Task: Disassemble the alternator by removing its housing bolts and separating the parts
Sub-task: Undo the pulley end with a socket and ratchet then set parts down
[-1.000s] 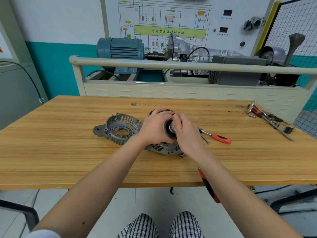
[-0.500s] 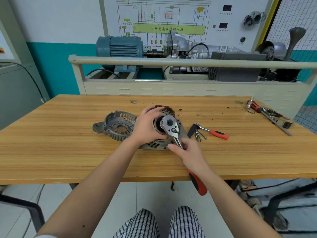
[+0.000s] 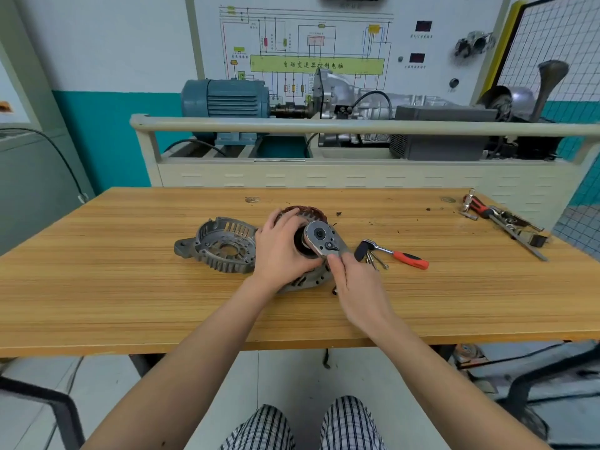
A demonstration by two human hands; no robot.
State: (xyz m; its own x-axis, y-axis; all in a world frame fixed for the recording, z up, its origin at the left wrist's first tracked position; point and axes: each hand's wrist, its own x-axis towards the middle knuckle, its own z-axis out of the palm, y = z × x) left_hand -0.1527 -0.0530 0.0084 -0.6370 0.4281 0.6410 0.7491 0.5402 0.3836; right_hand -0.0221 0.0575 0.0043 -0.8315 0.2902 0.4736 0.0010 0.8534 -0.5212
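Two housing parts are seen on the wooden bench (image 3: 130, 287): the alternator body (image 3: 306, 279) at mid-table and a removed end housing (image 3: 224, 243) just beside it. The pulley (image 3: 300, 241) is gripped by the curled left hand (image 3: 282, 248), while the ratchet (image 3: 321, 238) handle is pinched near its head by the right hand (image 3: 360, 284). Slipping of the socket is risked if the pulley is allowed to turn.
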